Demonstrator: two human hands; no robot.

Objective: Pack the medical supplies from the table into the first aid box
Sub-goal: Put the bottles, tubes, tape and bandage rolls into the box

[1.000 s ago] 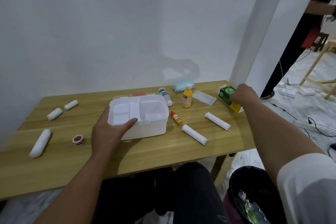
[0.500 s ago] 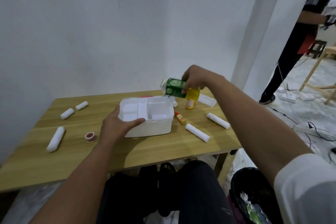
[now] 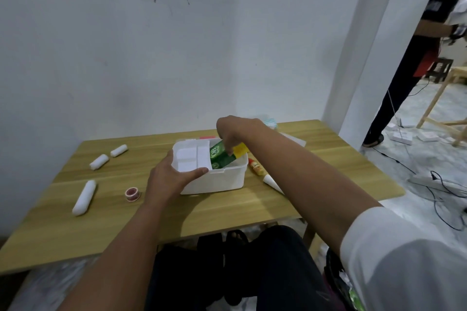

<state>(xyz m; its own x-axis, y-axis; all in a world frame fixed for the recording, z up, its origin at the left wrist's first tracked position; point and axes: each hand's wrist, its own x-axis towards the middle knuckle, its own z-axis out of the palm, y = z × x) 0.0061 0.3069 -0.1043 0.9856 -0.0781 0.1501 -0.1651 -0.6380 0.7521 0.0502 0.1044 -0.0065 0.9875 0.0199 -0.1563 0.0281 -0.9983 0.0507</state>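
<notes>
The white first aid box [image 3: 222,179] stands open in the middle of the wooden table [image 3: 227,212]. My right hand [image 3: 233,131] holds a green and yellow carton [image 3: 221,156] tilted down into the box's right compartment. My left hand [image 3: 169,177] grips the box's near left corner, thumb along the front rim. On the table to the left lie three white gauze rolls [image 3: 84,197] [image 3: 99,161] [image 3: 118,150] and a red tape roll [image 3: 131,193]. Right of the box lie a small orange bottle [image 3: 256,166] and another white roll [image 3: 273,183], partly hidden by my arm.
A teal packet [image 3: 271,122] and a clear packet [image 3: 297,140] lie behind my right arm. A white pillar [image 3: 366,45] rises right of the table. A person in dark clothes [image 3: 409,65] stands beyond it among cables and white boxes on the floor. A black bin [image 3: 336,283] sits by my right knee.
My right hand carried the green carton from the table's far right edge over to the box and lowered it into the right compartment. My left hand stayed on the box.
</notes>
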